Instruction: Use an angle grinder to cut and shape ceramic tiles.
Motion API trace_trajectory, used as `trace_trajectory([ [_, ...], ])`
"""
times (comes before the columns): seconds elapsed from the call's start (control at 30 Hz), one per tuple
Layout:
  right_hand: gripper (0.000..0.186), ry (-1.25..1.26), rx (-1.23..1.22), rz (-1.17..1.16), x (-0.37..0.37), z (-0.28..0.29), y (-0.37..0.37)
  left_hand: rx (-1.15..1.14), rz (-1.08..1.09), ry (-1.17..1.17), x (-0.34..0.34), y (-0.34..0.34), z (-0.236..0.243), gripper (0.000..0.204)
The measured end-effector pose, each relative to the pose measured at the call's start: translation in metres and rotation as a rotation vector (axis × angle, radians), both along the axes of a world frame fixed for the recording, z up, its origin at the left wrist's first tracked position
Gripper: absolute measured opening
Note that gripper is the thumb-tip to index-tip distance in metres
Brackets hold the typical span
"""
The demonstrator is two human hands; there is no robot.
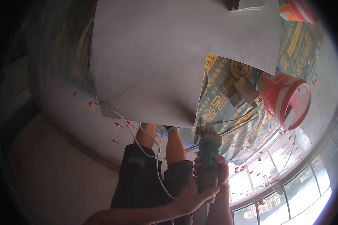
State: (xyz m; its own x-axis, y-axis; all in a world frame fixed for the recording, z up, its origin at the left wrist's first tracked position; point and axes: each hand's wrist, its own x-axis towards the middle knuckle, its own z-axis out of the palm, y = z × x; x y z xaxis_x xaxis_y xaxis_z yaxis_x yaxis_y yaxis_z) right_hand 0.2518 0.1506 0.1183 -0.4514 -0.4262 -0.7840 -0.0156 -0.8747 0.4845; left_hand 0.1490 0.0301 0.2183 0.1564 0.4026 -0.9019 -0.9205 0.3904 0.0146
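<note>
Smooth matt slab (150,67), plastic grinder (208,170)

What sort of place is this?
Probably a room under renovation, judging by the green protective sheeting, the scattered small red clips and the grinder.

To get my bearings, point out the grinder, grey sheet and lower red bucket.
Grinder (209,154): head view, teal casing.
Grey sheet (154,63): head view, broad face.
Lower red bucket (275,91): head view, side wall.

Lettering (217,101) on sheeting (224,117) (yellow), dark shorts (137,182), grinder (208,159)
</note>
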Motion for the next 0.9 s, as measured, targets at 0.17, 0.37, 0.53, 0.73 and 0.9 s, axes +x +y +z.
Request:
trace_trajectory([
  [0.17,0.06,0.012,-0.031,0.009,0.0,-0.006,0.006,0.074,0.06,-0.022,0.003,0.001,-0.006,0.082],
  [0.37,0.056,-0.007,-0.033,0.058,-0.009,-0.009,0.01,-0.025,-0.051,0.155,0.014,0.003,-0.007,0.09],
  [0.53,0.053,-0.024,-0.046,0.053,-0.027,-0.005,0.013,-0.016,-0.121,0.13,0.028,0.0,-0.017,0.086],
  [0.73,0.051,0.013,0.0,0.099,-0.042,-0.009,0.023,-0.029,-0.119,0.048,-0.007,0.012,-0.012,0.072],
  [0.9,0.052,0.032,0.051,0.122,-0.058,-0.013,0.027,-0.031,-0.074,0.074,-0.008,0.015,-0.02,0.061],
])
